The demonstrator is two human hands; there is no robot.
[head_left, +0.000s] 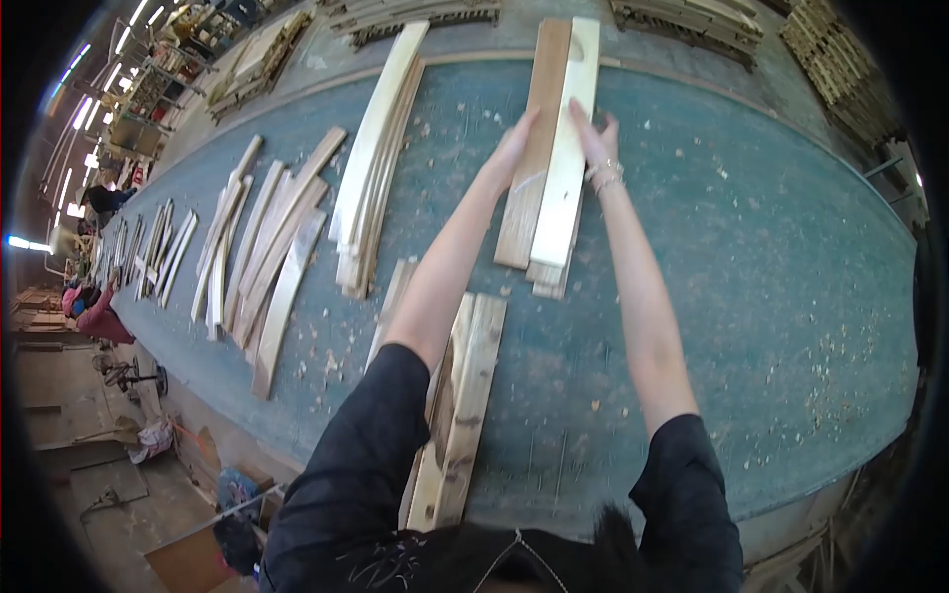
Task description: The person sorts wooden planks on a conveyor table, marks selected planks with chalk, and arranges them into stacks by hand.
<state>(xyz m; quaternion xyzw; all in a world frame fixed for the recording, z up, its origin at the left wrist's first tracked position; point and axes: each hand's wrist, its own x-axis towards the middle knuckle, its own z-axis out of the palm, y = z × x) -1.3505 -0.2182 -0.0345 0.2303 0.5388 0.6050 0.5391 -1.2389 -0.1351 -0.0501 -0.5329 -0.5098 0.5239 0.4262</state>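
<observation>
Two long planks lie side by side in front of me, a brown plank on the left and a pale plank on the right. Ends of other strips poke out beneath them. My left hand grips the brown plank's outer edge, its fingertips hidden. On the pale plank's right side is my right hand, thumb on top and fingers bent along the edge. A stack of pale strips stands apart to the left.
The planks rest on a wide green table strewn with wood chips. Knotty boards lie by my left arm. Loose strips spread leftward. A person in a pink cap is at the far left edge; pallets of wood stand beyond.
</observation>
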